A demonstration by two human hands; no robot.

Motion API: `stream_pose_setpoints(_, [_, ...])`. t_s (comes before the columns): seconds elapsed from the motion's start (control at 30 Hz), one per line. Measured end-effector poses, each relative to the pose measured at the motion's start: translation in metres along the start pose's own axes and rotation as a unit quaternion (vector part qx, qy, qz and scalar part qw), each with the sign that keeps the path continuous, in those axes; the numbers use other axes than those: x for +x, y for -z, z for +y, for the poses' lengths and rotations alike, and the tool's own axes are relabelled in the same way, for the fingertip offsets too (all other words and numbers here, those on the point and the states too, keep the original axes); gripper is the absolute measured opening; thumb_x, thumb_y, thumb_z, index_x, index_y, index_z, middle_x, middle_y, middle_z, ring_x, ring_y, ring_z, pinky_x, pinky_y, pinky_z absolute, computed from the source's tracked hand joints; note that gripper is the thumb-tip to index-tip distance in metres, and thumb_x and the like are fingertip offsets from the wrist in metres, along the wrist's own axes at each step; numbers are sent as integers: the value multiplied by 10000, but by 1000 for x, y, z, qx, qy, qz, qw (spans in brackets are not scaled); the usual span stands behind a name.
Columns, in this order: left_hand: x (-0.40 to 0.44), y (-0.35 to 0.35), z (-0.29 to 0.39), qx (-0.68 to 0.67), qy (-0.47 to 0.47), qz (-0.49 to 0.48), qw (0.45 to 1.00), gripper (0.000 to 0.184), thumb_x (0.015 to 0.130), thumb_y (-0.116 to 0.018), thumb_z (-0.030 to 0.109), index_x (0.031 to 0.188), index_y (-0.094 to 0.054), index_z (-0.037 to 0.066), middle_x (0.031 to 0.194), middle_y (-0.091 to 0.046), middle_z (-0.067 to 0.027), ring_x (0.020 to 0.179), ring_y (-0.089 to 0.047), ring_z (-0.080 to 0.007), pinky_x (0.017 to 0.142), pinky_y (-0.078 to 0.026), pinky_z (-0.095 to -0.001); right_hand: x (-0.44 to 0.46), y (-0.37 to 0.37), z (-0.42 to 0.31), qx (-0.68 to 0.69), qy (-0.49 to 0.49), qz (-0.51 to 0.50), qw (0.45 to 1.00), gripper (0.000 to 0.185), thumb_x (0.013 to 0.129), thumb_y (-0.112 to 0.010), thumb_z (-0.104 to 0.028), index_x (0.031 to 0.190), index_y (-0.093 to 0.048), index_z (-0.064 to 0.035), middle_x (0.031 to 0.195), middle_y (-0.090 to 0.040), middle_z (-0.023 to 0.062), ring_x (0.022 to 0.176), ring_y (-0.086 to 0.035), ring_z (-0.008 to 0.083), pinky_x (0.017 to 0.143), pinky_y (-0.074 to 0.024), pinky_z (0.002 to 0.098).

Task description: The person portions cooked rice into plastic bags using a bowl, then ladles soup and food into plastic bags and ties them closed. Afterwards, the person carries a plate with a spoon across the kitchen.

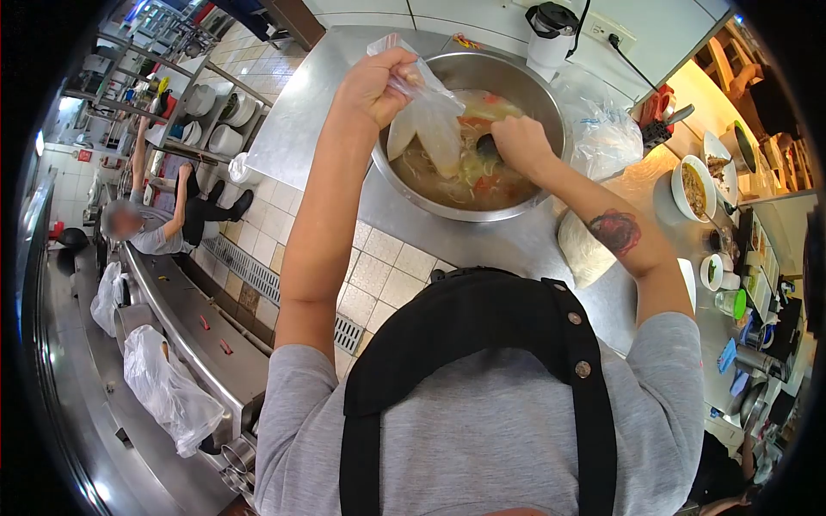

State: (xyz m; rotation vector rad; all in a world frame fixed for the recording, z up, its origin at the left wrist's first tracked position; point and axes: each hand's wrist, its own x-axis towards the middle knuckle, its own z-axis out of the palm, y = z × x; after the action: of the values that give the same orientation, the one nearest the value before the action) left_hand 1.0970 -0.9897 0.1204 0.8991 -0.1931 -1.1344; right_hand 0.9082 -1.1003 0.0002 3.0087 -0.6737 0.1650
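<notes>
A large steel bowl of broth, with noodle-like strands and pieces of red and green vegetable, stands on the steel table. My left hand grips the top of a clear plastic bag over the bowl's left side. The bag's lower end bulges with pale contents and hangs down into the bowl. My right hand is closed around a dark utensil that looks like a ladle, above the broth at the bowl's right. Its handle is mostly hidden by my fingers.
Right of the bowl lie a crumpled clear bag and a pale filled bag. A white-and-black appliance stands behind. Food bowls line the right counter. Another person sits at the left, near steel counters.
</notes>
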Motion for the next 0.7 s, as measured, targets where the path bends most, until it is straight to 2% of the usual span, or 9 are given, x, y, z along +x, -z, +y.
stream_pose_setpoints(0.07, [-4,1,2,-7,4,-3,1000,405,787,-525,-87,1160,-431,41,691,-412,-22,537,-397,-119,495,-370,-249,0,-12,-6,-8,11,-17,1000,122,727,-541,-68,697,-652,-29,717,-638,170,673,-653,304,579,-531,390])
stream_pose_setpoints(0.17, [-9,4,6,-11,4,-7,1000,438,785,-527,-90,1191,-423,39,698,-414,-22,539,-399,-120,501,-374,-246,-9,-9,-6,28,11,13,999,108,716,-561,-77,685,-648,-23,713,-637,163,677,-647,327,572,-528,397])
stream_pose_setpoints(0.27, [-8,6,5,-15,2,-3,1000,433,783,-527,-93,1187,-435,36,706,-418,-23,544,-404,-119,503,-376,-244,-10,-18,8,79,-7,-32,996,135,703,-581,-116,668,-619,9,699,-608,219,674,-627,350,616,-510,427])
stream_pose_setpoints(0.37, [-7,8,5,-14,1,6,1000,401,783,-528,-94,1158,-458,32,711,-423,-24,548,-407,-117,499,-375,-243,-8,-35,38,184,-16,-80,980,162,690,-612,-155,692,-637,4,724,-615,217,694,-619,363,634,-495,432])
stream_pose_setpoints(0.47, [-6,12,6,-16,-3,6,1000,367,783,-530,-95,1124,-476,30,715,-427,-24,549,-409,-118,495,-375,-244,-7,-29,63,231,-47,-105,966,174,688,-634,-180,747,-668,-20,733,-635,184,671,-625,334,618,-487,401])
stream_pose_setpoints(0.57, [-4,15,6,-4,3,1,1000,370,782,-530,-95,1124,-469,33,716,-427,-25,547,-409,-119,495,-372,-245,-1,22,72,264,-102,-170,944,200,688,-643,-197,781,-678,-24,723,-646,155,656,-624,291,629,-481,361])
stream_pose_setpoints(0.7, [1,15,1,1,12,-21,1000,415,779,-531,-93,1159,-433,42,710,-423,-25,546,-407,-119,490,-367,-245,17,53,96,201,-77,-120,969,208,685,-639,-185,775,-671,0,696,-639,156,664,-618,233,634,-471,349])
